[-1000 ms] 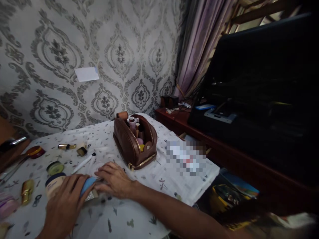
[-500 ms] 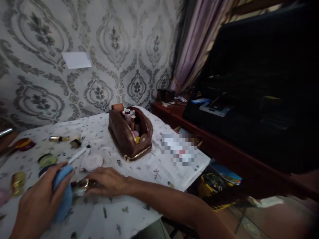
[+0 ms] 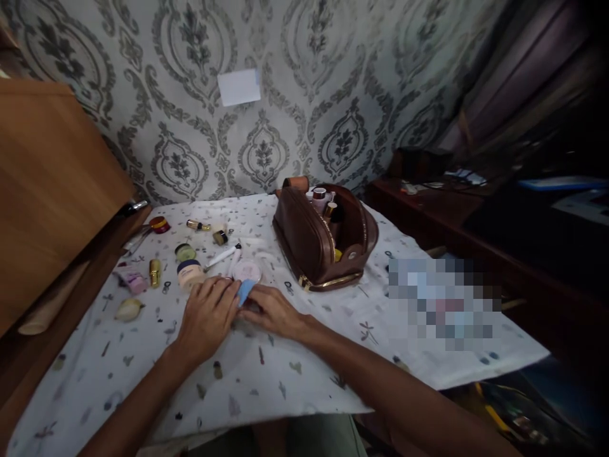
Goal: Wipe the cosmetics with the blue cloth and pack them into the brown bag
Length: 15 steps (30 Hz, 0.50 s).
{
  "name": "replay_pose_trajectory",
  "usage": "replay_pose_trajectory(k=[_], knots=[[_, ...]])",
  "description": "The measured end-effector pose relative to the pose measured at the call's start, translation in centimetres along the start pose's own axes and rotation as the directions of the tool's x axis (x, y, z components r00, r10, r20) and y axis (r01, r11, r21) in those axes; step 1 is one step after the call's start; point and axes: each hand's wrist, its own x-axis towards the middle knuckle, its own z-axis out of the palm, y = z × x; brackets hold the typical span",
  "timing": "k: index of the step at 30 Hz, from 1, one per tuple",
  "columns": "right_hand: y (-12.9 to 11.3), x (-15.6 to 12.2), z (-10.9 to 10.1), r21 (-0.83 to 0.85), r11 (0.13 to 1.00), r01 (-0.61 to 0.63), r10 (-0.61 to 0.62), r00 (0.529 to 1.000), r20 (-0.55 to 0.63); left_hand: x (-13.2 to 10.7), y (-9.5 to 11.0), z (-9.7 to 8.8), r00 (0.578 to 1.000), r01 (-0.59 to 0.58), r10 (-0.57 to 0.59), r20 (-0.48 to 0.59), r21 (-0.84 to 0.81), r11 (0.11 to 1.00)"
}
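My left hand (image 3: pixel 209 317) is closed on a light blue cloth (image 3: pixel 245 291) whose corner shows beyond the fingers. My right hand (image 3: pixel 276 311) meets it, fingers curled round a small glass bottle that the hands now mostly hide. Just beyond them lies a round pale pink compact (image 3: pixel 247 271). A white tube-like stick (image 3: pixel 223 255) with a black tip rests to its left, and a cream jar with a dark blue lid (image 3: pixel 190 273) stands near my left knuckles. The open brown leather cosmetic bag (image 3: pixel 307 238), with bottles inside, stands beyond my right hand.
Several cosmetics lie at left: a green-lidded jar (image 3: pixel 184 252), gold tube (image 3: pixel 155 273), pink tube (image 3: pixel 130 279), red jar (image 3: pixel 160 225) and yellowish rounded item (image 3: pixel 129 309). Wooden furniture (image 3: pixel 57 178) borders the left. A blurred-out item (image 3: pixel 442 304) lies right on the patterned tablecloth (image 3: pixel 247 393).
The view has swung left, bringing the wooden furniture into sight. My hands have come together, and the blue cloth and glass bottle, plainly visible before, are now mostly covered by my fingers.
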Motion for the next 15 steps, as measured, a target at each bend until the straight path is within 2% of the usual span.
replay_pose_trajectory(k=[3, 6, 9, 11, 15], knots=[[-0.2, 0.1, -0.2, 0.029, 1.000, -0.006, 0.006, 1.000, -0.017, -1.0, -1.6, -0.3, 0.996, 0.091, -0.091, 0.008, -0.121, 0.988], [-0.3, 0.1, -0.3, 0.049, 0.999, -0.018, 0.018, 1.000, -0.009, -1.8, -2.4, -0.3, 0.971, 0.231, -0.235, 0.032, -0.353, 0.907], [-0.4, 0.2, -0.4, 0.070, 0.997, -0.021, 0.021, 1.000, -0.006, -2.3, -2.4, 0.1, 0.905, 0.394, -0.412, 0.105, -0.569, 0.722], [-0.5, 0.3, -0.4, 0.073, 0.997, -0.032, 0.032, 0.999, -0.004, -2.5, -2.3, 0.4, 0.851, 0.468, -0.504, 0.147, -0.648, 0.601], [-0.7, 0.4, -0.4, 0.052, 0.997, -0.060, 0.060, 0.998, -0.001, -3.1, -2.8, 1.2, 0.781, 0.544, -0.587, 0.212, -0.693, 0.474]])
